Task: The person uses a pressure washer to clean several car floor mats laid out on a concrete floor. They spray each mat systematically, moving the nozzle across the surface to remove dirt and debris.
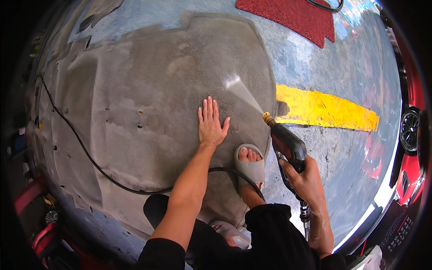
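Note:
My right hand (305, 179) grips the handle of a black and red pressure-washer spray gun (290, 145), fingers wrapped round it. From its brass-coloured nozzle tip (266, 116) a fan of water (241, 89) strikes a large grey-brown vehicle floor carpet (152, 84) spread on the ground. My left hand (212, 125) lies flat on this carpet, left of the nozzle, palm down and holding nothing. Around the spray the carpet looks dark and wet. A black hose (87, 152) runs across the carpet and passes under my left arm.
My sandalled foot (250, 163) stands on the carpet's right part. A red mat (297, 17) lies at the top on the blue-grey floor (351, 67). A yellow painted stripe (327, 108) extends right from the carpet. Red cars, one with a black wheel (409, 131), stand at the right rim.

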Demonstrator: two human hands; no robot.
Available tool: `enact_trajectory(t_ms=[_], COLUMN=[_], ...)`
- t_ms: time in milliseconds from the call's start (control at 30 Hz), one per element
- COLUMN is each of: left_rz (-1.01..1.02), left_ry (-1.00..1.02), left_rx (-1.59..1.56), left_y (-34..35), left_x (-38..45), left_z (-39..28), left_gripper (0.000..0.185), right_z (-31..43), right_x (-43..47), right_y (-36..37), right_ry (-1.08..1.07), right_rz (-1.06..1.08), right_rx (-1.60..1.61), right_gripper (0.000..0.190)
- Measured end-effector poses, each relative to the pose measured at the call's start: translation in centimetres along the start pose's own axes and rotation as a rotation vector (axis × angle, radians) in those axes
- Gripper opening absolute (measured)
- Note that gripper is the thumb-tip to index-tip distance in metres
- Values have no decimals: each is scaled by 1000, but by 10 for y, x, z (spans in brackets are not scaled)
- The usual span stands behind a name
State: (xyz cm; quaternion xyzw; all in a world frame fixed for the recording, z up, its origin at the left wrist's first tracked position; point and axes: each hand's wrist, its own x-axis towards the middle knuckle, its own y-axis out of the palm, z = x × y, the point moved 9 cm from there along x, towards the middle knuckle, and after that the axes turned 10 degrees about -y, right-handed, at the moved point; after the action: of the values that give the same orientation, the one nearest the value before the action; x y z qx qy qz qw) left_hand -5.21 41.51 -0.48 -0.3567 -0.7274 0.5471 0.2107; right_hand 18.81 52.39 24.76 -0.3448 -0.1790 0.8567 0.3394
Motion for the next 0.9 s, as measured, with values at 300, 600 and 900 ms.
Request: enact_trajectory(t_ms=[300, 600, 900], left_rz=[-6, -3, -29], left_ry=[5, 0, 3], left_rx=[-55, -78, -47], left_y=[-3, -5, -6], left_x=[-1, -2, -2], left_z=[1, 1, 0], left_gripper=[87, 87, 87], right_z=[10, 24, 33], right_x=[5, 14, 56], right_y=[-1, 5, -8], right_ry=[79, 42, -152], right_rz=[-58, 50, -102], right_rx=[85, -34, 42], right_gripper=[35, 39, 44])
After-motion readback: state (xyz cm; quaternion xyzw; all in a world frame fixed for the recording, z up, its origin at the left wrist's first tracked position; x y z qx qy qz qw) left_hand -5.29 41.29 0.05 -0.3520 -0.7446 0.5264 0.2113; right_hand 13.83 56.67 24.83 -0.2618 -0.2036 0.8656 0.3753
